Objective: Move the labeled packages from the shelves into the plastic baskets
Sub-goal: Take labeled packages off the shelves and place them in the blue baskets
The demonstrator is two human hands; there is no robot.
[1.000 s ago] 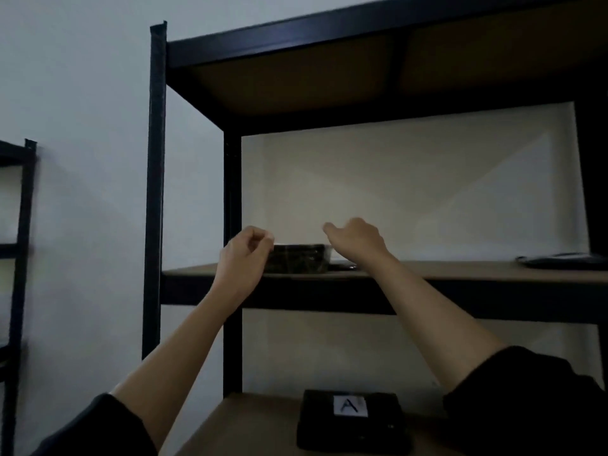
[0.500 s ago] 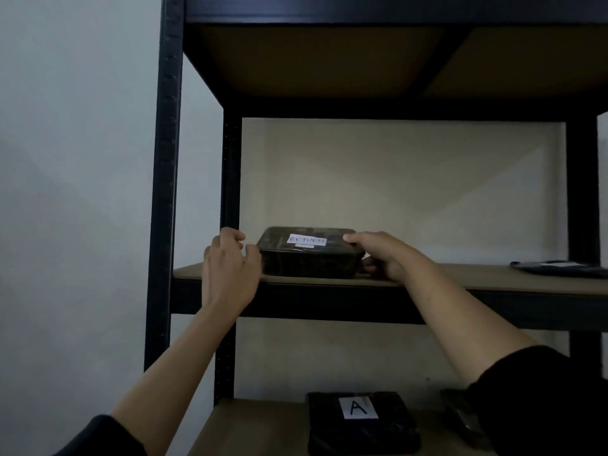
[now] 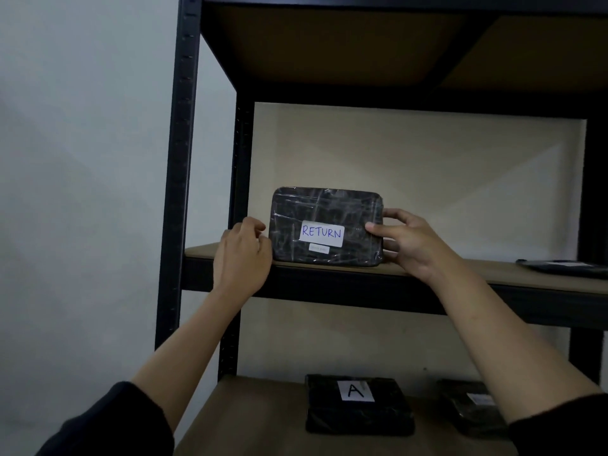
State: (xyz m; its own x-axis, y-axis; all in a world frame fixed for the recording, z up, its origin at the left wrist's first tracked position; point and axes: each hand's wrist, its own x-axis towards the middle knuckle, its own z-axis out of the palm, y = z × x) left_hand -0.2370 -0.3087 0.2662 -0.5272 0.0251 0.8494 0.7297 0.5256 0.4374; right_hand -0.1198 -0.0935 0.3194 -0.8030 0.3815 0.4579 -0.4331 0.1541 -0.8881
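A black wrapped package [image 3: 329,205] with a white label reading RETURN stands tilted upright on its long edge at the front of the middle shelf [image 3: 460,274]. My left hand [image 3: 241,255] presses its left side and my right hand [image 3: 404,245] grips its right side, thumb on the front face. On the lower shelf lies a black package labeled A [image 3: 358,408], with another labeled black package [image 3: 473,406] to its right, partly hidden by my right arm. No basket is in view.
A flat dark package [image 3: 566,267] lies at the right end of the middle shelf. Black metal uprights [image 3: 179,159] frame the shelving unit's left side. A pale wall [image 3: 82,159] fills the left.
The package lay flat on the middle shelf; both hands have tipped it up onto its edge so the RETURN label faces me. The view has come closer.
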